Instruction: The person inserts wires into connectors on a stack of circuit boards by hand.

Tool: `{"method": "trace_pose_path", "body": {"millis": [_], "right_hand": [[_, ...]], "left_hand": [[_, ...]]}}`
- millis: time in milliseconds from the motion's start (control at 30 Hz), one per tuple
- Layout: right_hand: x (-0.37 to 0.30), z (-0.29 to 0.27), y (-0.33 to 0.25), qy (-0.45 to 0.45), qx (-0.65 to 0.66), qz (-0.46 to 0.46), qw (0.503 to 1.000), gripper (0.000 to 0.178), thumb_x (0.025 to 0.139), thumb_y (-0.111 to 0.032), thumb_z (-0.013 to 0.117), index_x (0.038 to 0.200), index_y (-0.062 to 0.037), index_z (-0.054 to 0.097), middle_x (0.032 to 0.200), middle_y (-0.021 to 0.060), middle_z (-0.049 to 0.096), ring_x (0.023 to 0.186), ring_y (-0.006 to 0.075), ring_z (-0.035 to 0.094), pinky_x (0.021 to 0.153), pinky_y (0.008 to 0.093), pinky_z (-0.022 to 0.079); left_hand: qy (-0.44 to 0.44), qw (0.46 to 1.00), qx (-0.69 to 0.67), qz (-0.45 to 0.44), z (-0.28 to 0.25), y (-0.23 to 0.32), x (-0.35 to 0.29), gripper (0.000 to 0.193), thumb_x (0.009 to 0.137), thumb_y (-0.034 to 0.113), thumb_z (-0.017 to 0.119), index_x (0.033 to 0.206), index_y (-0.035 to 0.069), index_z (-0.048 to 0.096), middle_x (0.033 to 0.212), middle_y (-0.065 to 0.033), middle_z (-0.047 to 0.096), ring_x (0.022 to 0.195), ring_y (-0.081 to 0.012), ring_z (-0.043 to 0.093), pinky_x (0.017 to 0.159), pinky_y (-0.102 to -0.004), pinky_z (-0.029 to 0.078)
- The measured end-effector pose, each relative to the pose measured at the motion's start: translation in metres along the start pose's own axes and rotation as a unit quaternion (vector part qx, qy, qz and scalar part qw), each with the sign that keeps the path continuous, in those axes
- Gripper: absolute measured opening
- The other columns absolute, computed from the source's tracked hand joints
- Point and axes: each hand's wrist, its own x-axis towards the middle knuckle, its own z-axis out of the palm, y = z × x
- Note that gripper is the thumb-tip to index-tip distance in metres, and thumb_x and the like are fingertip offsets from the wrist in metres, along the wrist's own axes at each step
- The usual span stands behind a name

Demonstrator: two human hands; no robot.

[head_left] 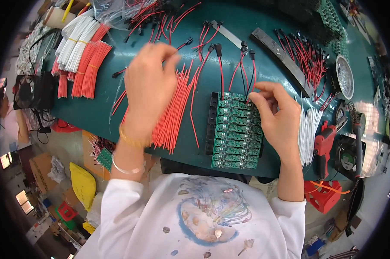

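A panel of green circuit boards (238, 129) lies on the bench in front of me, in a black holder (211, 123) whose left edge shows. At its top right corner, my right hand (274, 114) pinches the lower end of a red and black wire pair (252, 80) with a black plug (252, 55). More plugged wire pairs (222, 71) stand up from the panel's top edge. Raised over a spread of red wires (171, 121), my left hand (154, 82) is blurred, its fingers bent. Whether it holds anything cannot be made out.
Bundles of white wires (77, 43) and red wires (91, 71) lie at the left. Loose plugged wires (305, 60) sit beyond a dark metal bar (283, 60) at the right. White wires (309, 134), a red glue gun (324, 144) and a round dish (344, 77) are right of the panel.
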Motion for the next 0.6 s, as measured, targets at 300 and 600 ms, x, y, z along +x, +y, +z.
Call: {"method": "trace_pose_path", "body": {"millis": [300, 600], "right_hand": [[-0.002, -0.013, -0.006, 0.065, 0.026, -0.018, 0.997, 0.012, 0.085, -0.006, 0.068, 0.097, -0.0009, 0.066, 0.073, 0.0029, 0.065, 0.057, 0.0046, 0.053, 0.05, 0.0202, 0.038], [0.012, -0.002, -0.05, 0.015, 0.098, -0.066, 0.993, 0.008, 0.085, -0.004, 0.066, 0.092, -0.0015, 0.067, 0.071, 0.0021, 0.064, 0.058, 0.0051, 0.054, 0.048, 0.021, 0.037]], "left_hand": [[0.004, 0.983, 0.12, 0.141, 0.04, -0.055, 0.034, 0.011, 0.084, 0.012, 0.066, 0.085, 0.002, 0.064, 0.087, -0.0133, 0.065, 0.066, -0.0294, 0.06, 0.062, -0.0391, 0.047], [-0.02, 0.84, -0.534, -0.091, -0.037, 0.017, 0.018, 0.015, 0.092, 0.015, 0.064, 0.096, 0.001, 0.066, 0.08, -0.0014, 0.067, 0.065, -0.0051, 0.055, 0.056, -0.0195, 0.043]]}}
